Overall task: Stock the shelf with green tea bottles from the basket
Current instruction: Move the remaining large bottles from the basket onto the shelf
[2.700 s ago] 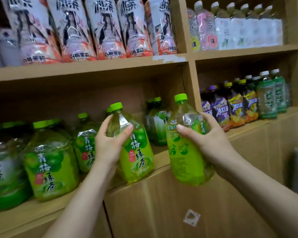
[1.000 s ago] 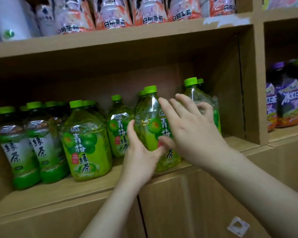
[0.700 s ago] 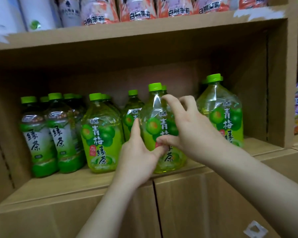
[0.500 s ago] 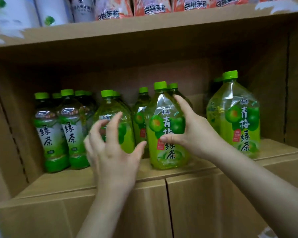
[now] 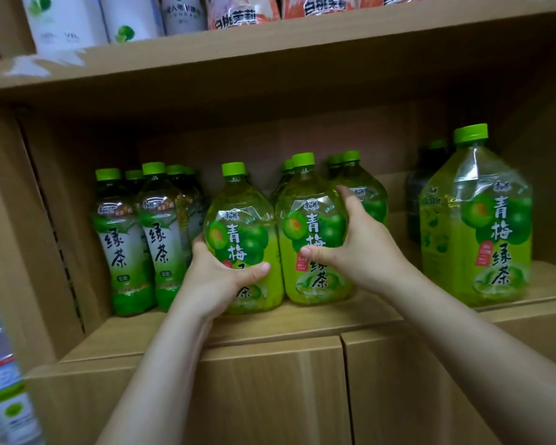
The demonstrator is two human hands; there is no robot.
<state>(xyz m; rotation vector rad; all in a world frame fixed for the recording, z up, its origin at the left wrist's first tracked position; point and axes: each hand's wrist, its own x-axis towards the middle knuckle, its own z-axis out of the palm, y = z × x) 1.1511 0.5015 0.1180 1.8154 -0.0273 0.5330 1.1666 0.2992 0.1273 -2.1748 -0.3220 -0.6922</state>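
Note:
Two big green plum tea bottles stand side by side at the front of the wooden shelf (image 5: 302,319). My left hand (image 5: 215,281) grips the left bottle (image 5: 241,226) low on its label. My right hand (image 5: 357,248) wraps around the right side of the right bottle (image 5: 308,220). Both bottles are upright with green caps. More of the same bottles stand behind them. A third big green tea bottle (image 5: 482,220) stands alone at the right end of the shelf. No basket is in view.
Slimmer green tea bottles (image 5: 122,239) fill the left end of the shelf. The upper shelf board (image 5: 302,49) carries white and pink packs. Cabinet doors (image 5: 270,396) close the space below. A gap lies between the middle bottles and the right one.
My left hand has gone from hovering in front of the left bottle to gripping it. That bottle now stands close against the one in my right hand. The view moved left.

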